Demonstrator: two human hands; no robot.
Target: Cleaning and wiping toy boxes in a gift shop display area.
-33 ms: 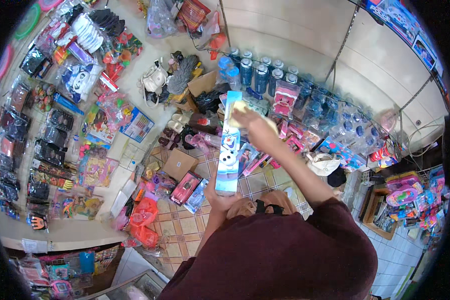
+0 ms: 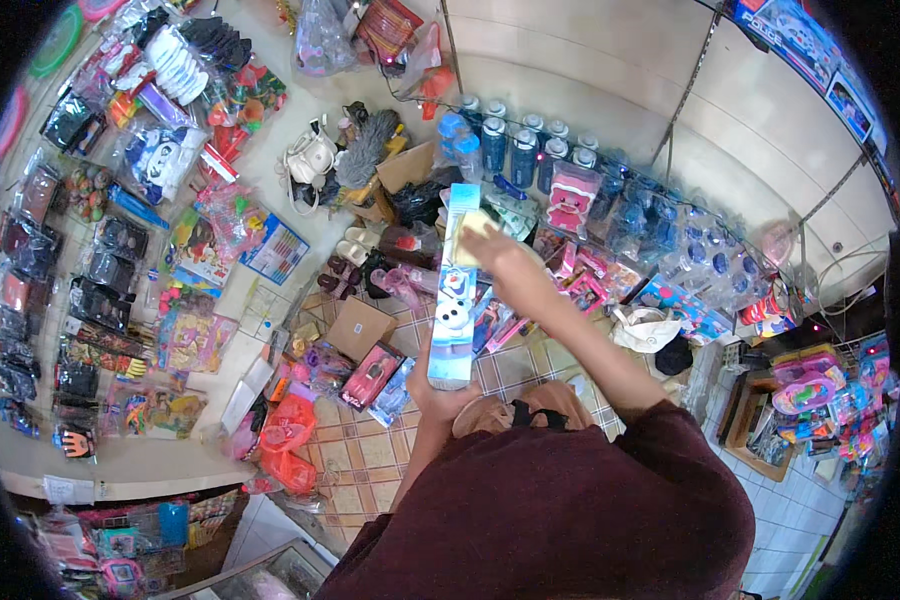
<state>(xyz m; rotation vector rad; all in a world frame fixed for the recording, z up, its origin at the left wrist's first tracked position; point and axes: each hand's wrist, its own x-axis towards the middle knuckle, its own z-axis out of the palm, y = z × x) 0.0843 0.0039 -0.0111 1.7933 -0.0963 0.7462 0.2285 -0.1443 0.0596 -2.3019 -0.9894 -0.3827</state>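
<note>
A tall, narrow toy box (image 2: 454, 290), blue and white with a cartoon snowman printed on its front, was held upright in front of the person, above a tiled floor (image 2: 370, 450) crowded with goods. The box's lower end was gripped by the left hand (image 2: 432, 392), whose fingers were closed around its base. The upper part was held by the right hand (image 2: 492, 250), curled around the box's right edge near the top, with a pale yellow cloth (image 2: 475, 225) apparently pressed between the palm and the box; how tightly that hand was closed could not be told. Both arms were covered by dark maroon sleeves (image 2: 610, 480).

Just beyond the box, a row of blue water bottles (image 2: 520, 150) was seen standing along the wall. A brown cardboard box (image 2: 358, 328) and a pink packaged toy (image 2: 370, 372) were seen lying on the floor to the left of the box, with orange plastic bags (image 2: 288, 430) nearby. Packaged toys (image 2: 100, 250) were seen hanging across the left wall.
</note>
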